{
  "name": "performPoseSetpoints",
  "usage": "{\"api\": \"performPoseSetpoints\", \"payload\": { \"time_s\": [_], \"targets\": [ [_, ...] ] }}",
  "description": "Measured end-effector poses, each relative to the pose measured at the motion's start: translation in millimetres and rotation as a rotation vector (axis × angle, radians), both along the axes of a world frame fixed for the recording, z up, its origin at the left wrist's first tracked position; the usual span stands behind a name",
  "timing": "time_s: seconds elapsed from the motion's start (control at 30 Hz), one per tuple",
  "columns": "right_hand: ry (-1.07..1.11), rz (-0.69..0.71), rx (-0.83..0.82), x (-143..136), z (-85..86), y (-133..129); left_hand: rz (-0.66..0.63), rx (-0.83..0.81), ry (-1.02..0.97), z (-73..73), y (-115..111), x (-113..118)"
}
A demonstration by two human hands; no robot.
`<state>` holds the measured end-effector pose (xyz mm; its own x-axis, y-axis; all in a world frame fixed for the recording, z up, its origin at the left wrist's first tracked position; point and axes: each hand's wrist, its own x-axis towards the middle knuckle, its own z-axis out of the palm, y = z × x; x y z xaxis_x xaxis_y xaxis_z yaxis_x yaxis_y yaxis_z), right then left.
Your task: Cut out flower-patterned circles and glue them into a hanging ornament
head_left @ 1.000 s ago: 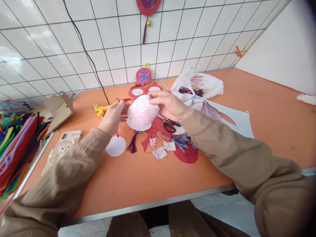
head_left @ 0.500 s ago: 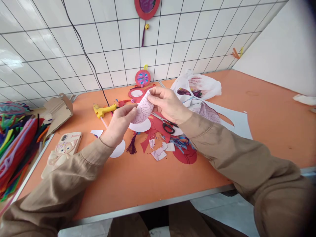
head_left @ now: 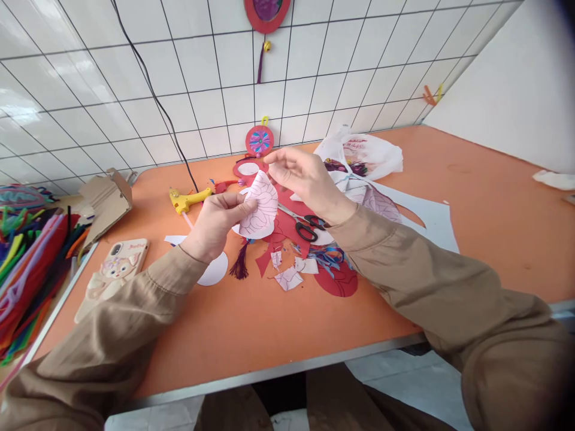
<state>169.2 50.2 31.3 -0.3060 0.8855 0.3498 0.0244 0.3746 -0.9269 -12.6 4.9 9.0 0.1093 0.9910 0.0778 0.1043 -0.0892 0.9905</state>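
Observation:
My left hand (head_left: 215, 222) pinches a folded piece of pale pink paper (head_left: 260, 209) with dark curved lines, between thumb and fingers. The paper hangs as a half-round shape over the middle of the table. Just above its upper tip is my right hand (head_left: 299, 178), thumb and forefinger apart, with nothing visible between them. Black-handled scissors (head_left: 306, 231) lie below the right hand, their blades partly behind the paper. Close under my hands are a dark purple tassel (head_left: 240, 262), torn patterned paper scraps (head_left: 288, 279) and a white paper disc (head_left: 214, 270).
A yellow glue gun (head_left: 191, 199), its black cable and a phone (head_left: 114, 269) lie to the left, near colourful pipe cleaners (head_left: 27, 269). Behind sits a red round ornament (head_left: 259, 141). At right are a white plastic bag (head_left: 381, 157) and a cut white sheet (head_left: 435, 218).
My right hand has let go of the paper's upper edge and moved slightly away to the right. The paper has opened out a little in my left hand.

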Motion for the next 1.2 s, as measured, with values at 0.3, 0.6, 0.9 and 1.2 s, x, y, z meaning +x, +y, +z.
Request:
{"api": "performPoseSetpoints", "payload": {
  "time_s": [0.3, 0.6, 0.9, 1.2],
  "targets": [
    [0.092, 0.248, -0.379, -2.5, -14.1, 9.7, -0.049, -0.018, -0.056, 1.1, -0.8, -0.1],
    [0.072, 0.313, 0.031, -2.8, -15.8, 11.3, 0.111, 0.348, 0.291, 6.2, 1.2, -7.2],
    [-0.117, 0.119, 0.43, -1.3, -10.3, 1.3, 0.06, 0.116, 0.057, 14.2, -5.3, -6.0],
    [-0.282, 0.172, 0.637, -1.4, -16.0, -2.0, 0.122, 0.216, -0.254, 8.1, -1.7, -2.1]
  ]
}}
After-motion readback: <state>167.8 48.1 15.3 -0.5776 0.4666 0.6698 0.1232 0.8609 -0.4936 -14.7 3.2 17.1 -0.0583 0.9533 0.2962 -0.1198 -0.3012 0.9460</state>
